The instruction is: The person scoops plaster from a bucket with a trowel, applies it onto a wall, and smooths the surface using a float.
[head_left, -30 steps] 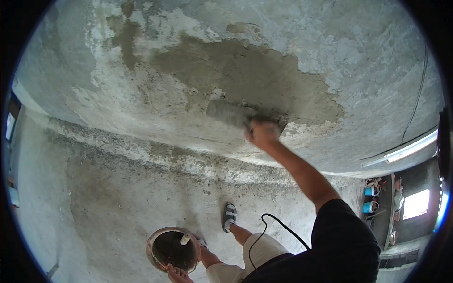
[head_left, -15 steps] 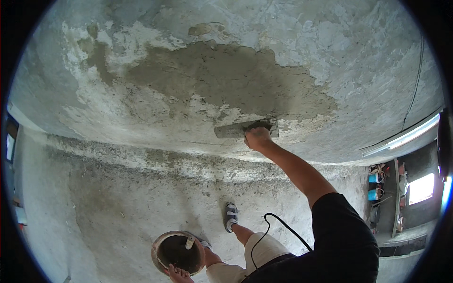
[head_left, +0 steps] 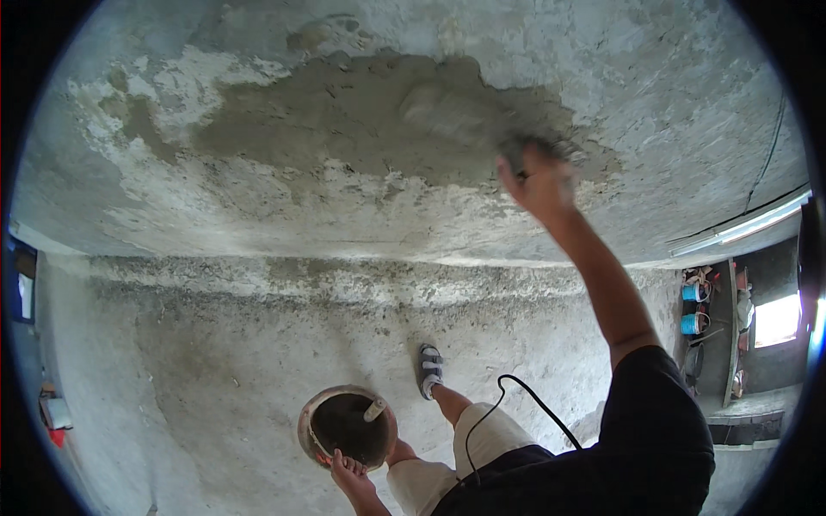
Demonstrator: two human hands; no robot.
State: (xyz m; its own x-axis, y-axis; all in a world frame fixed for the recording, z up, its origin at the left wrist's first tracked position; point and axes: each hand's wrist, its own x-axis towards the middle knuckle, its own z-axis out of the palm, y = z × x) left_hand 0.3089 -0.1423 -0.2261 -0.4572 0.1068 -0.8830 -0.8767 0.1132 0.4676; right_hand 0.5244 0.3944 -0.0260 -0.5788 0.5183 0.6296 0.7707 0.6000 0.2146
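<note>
My right hand is closed on the handle of a plastering trowel. Its long blade, smeared by motion, lies over the right half of a dark, damp-looking mortar patch on the rough grey wall. Low in the view, my left hand grips the near rim of a round bucket. Dark grey mortar fills part of it. A pale, short cylindrical piece, perhaps a tool's handle, sticks up inside the bucket by its right side.
Below the wall runs a concrete floor; my sandalled foot stands on it. A black cable loops beside my body. Blue buckets and clutter stand at the far right, near a bright window. A light tube shows on the right.
My right hand has swept the trowel up and to the right, from the patch's lower edge onto the patch. The bucket and my left hand have shifted slightly up and right in view.
</note>
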